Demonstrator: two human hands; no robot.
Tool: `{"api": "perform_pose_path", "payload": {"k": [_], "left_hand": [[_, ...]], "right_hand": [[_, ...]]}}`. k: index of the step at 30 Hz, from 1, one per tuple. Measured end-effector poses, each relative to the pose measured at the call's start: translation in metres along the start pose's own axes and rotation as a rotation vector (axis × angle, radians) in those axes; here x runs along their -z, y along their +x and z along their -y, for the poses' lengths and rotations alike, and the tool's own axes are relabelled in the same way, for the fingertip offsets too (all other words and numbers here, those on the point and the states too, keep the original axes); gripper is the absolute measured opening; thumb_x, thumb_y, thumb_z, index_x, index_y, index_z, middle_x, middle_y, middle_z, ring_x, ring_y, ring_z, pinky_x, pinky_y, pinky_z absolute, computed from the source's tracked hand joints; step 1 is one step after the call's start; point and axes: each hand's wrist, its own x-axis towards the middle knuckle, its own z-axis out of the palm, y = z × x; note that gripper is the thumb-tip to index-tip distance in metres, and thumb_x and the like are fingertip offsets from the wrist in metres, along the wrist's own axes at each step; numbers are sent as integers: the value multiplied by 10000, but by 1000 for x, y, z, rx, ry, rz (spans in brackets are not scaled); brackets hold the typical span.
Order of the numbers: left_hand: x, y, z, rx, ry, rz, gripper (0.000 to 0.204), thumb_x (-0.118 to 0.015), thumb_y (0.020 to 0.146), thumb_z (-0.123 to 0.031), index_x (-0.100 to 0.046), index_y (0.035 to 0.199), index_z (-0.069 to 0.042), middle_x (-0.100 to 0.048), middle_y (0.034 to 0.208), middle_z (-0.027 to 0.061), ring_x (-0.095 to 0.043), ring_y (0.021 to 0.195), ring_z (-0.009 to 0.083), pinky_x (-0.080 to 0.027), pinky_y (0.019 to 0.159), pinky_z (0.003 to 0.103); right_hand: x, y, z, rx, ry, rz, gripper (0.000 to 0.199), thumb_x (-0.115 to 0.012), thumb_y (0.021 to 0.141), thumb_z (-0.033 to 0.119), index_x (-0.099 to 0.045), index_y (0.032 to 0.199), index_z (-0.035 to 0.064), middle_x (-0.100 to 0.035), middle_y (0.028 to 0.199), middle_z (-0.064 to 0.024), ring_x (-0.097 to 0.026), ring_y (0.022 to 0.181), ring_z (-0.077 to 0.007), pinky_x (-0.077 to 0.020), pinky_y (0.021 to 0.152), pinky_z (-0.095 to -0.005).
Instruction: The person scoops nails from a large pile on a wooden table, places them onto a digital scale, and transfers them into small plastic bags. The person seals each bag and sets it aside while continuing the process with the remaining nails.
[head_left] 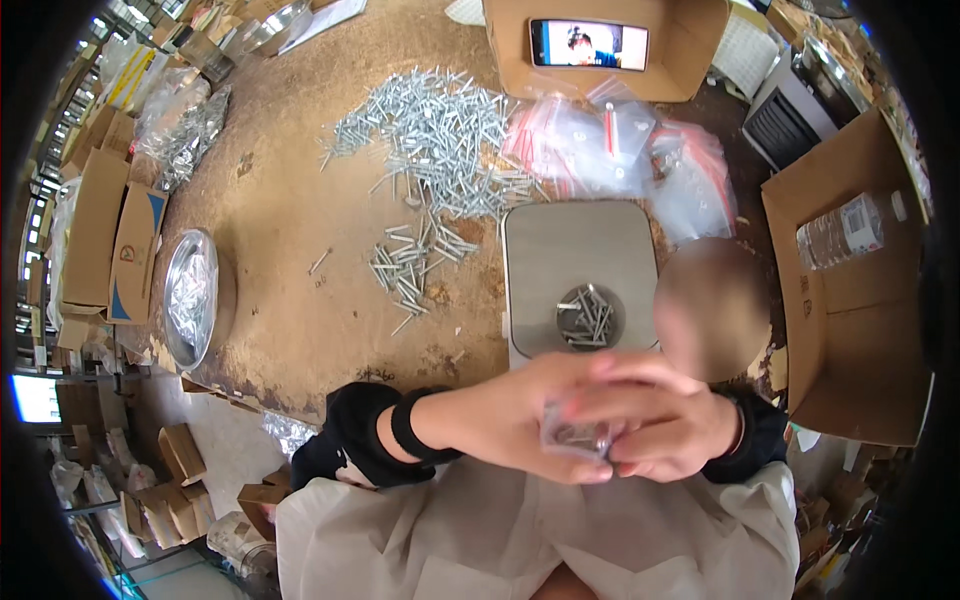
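Hands meet close to the body at the near edge of the round, worn brown table (290,250). The left hand (510,420) and the right hand (665,420) are both closed around a small clear plastic bag (578,436), fingers curled over it from either side, so only a crumpled, see-through patch shows between them; grey metal pieces can be made out inside, though blur hides their shape. Just beyond the hands sits a flat grey scale (578,255) with a small round dish (588,318) holding a few silver screws. Farther off and to the left, a large loose heap of silver screws (440,140) spreads over the table, with a smaller scatter nearer. Right of that heap lies a pile of empty clear bags with red strips (620,150). At the far edge a phone (588,45) leans in a brown cardboard box (690,60). A shiny metal bowl (188,295) sits at the left edge.
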Motion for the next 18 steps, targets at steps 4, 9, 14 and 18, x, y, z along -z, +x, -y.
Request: {"api": "perform_pose_path", "payload": {"k": [4, 9, 14, 18], "left_hand": [[12, -2, -11, -182, -105, -194, 373, -750, 767, -4, -469, 991, -104, -591, 930, 98, -571, 860, 151, -464, 773, 303], [30, -6, -14, -371, 243, -575, 351, -728, 774, 61, -482, 976, -86, -571, 920, 42, -573, 888, 132, -447, 802, 278], [46, -4, -7, -351, 865, -779, 323, -717, 728, 95, -500, 886, -83, -573, 886, 47, -566, 871, 159, -437, 801, 301], [56, -1, -2, -239, 1348, -711, 270, -734, 676, 9, -530, 818, -94, -586, 870, 49, -583, 863, 234, -435, 791, 375]], "right_hand": [[9, -11, -27, 7, -17, -211, 821, -756, 793, 373, -303, 1445, 165, -379, 1455, -259, -355, 1365, -435, -165, 1148, -578], [4, 5, -30, -458, -210, -13, 964, -805, 692, 201, -271, 1477, 36, -384, 1451, -227, -284, 1407, -409, -209, 1153, -527], [-6, 9, -38, -548, -312, 190, 964, -817, 666, 166, -310, 1481, 80, -513, 1354, -134, -330, 1376, -391, -213, 1141, -561], [-9, 9, -42, -489, -286, 83, 963, -822, 639, 162, -348, 1474, 80, -625, 1212, -92, -510, 1223, -330, -290, 1100, -552]]}}
